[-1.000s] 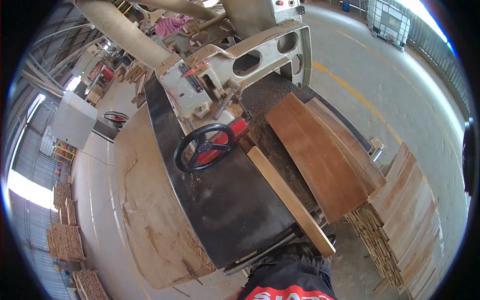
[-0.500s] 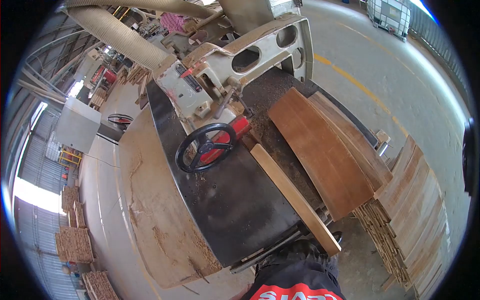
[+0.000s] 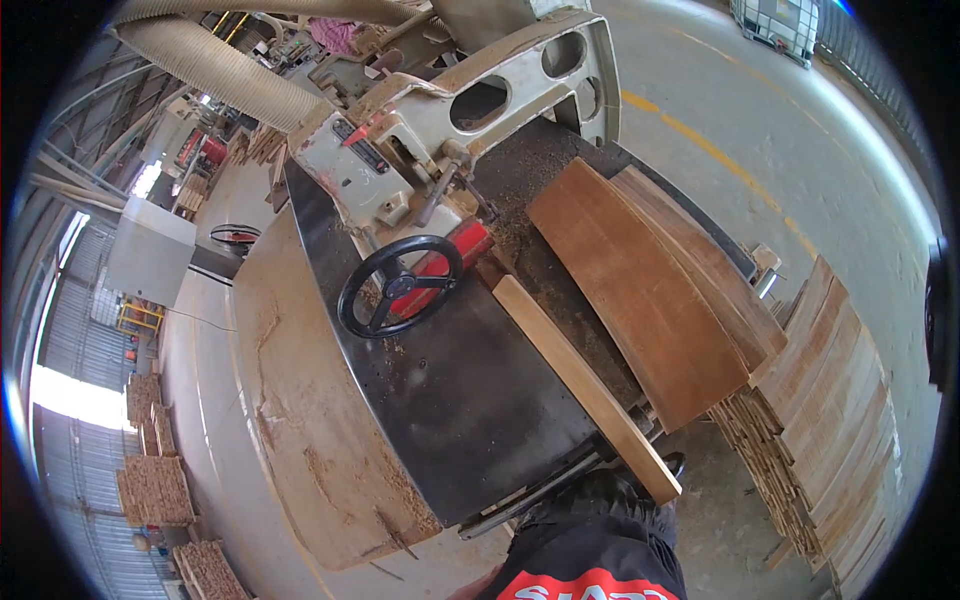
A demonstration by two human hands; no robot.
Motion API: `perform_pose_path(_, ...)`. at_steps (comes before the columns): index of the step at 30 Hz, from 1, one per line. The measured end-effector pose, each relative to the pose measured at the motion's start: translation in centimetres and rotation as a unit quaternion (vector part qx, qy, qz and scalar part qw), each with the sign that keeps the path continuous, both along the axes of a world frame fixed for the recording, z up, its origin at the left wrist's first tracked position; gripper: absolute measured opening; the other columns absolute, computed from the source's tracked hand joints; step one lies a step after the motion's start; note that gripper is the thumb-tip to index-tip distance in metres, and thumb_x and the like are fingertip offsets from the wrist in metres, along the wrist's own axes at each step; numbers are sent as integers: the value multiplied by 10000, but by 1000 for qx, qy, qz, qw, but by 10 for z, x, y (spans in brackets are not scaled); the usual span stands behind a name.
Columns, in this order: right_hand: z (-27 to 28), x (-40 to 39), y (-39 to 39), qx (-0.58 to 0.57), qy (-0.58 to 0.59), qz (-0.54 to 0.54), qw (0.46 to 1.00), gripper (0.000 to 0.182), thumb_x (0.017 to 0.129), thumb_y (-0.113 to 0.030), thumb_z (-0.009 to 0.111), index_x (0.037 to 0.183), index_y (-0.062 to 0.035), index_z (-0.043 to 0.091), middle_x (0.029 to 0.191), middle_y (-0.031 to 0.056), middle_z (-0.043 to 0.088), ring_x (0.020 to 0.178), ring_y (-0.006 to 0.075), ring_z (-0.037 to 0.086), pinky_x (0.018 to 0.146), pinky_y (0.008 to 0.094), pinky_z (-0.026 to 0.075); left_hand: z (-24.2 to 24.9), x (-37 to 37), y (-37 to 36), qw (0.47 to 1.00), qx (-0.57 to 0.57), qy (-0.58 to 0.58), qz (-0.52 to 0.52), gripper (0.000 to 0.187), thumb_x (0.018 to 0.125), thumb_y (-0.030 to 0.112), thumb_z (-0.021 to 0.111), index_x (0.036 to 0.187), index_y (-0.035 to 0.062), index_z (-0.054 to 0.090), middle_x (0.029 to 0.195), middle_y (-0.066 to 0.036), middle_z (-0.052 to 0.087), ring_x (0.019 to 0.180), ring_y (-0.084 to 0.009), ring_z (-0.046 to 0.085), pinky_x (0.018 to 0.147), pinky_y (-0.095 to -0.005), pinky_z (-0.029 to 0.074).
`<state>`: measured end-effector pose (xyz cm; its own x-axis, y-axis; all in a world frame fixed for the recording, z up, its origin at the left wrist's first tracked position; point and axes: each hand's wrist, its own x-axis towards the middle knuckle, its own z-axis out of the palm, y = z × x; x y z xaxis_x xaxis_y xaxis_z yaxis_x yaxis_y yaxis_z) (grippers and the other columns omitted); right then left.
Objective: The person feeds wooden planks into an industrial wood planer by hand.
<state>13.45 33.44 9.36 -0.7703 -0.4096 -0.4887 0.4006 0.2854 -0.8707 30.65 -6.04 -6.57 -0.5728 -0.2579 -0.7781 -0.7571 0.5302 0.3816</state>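
A machine with a black metal table [image 3: 470,400] fills the middle of the view. A black handwheel [image 3: 400,286] sits beside a red part [image 3: 445,265] on it. One long narrow wooden strip [image 3: 590,390] lies along the table, its near end by the dark clothing at the bottom. To its right lie wide reddish-brown boards [image 3: 640,290], partly stacked. Only a small blurred bit of skin shows at the bottom edge, left of the clothing; its fingers are hidden. No other part of my hands is visible.
Stacked planks [image 3: 830,400] stand at the right. A dusty brown surface [image 3: 310,420] adjoins the table on the left. A ribbed hose [image 3: 215,75] runs at the upper left. Wood piles [image 3: 155,490] and a grey panel [image 3: 152,250] stand farther left. Sawdust lies around the machine.
The view has shifted slightly, so the machine and boards appear a little higher and farther left. More of the skin at the bottom edge shows.
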Motion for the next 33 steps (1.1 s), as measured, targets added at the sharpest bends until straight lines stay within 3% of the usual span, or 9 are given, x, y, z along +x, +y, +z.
perform_pose_path(10, 2, 7, 9, -24, -5, 17, 1000, 224, 912, -152, 747, 1040, 31, 727, 933, 59, 704, 885, 181, 681, 803, 355, 537, -2, 4, -3, 999, 8, 9, -38, 293, 920, 258, 744, 1061, 5, 787, 941, -268, 763, 848, -429, 740, 769, -521, 595)
perform_pose_path(30, -7, -36, 31, -56, -20, 170, 984, 193, 901, -116, 744, 1017, 36, 724, 917, 30, 687, 870, 164, 665, 802, 333, 532, -38, 76, -4, 965, 97, 19, -245, 282, 904, 249, 732, 1010, -4, 796, 915, -284, 759, 868, -465, 742, 772, -546, 585)
perform_pose_path(33, -30, -37, 43, -102, -52, 175, 978, 158, 913, -99, 742, 1011, 23, 727, 912, 21, 683, 863, 157, 667, 800, 320, 532, -39, 73, -6, 956, 114, 29, -267, 280, 901, 248, 731, 1002, -5, 797, 911, -286, 758, 871, -470, 743, 773, -550, 583)
